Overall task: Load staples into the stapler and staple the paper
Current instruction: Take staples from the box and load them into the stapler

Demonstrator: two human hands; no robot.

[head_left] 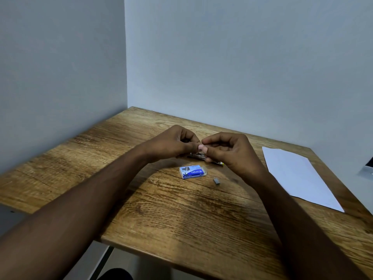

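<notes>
A small stapler (201, 157) with a metal body and a yellow tip lies low over the wooden table (181, 209), mostly hidden by my fingers. My left hand (173, 143) is curled at its left end. My right hand (228, 150) pinches it from the right, thumb and fingertips meeting my left thumb. A blue staple box (192, 172) lies just in front of my hands. A short grey strip of staples (216, 181) rests loose on the wood to the box's right. A white sheet of paper (298, 176) lies flat at the right.
Grey walls meet at the table's far left corner. A pale object (368, 168) shows at the right edge of the view, cut off. The table's front edge runs diagonally at lower left, with floor below it.
</notes>
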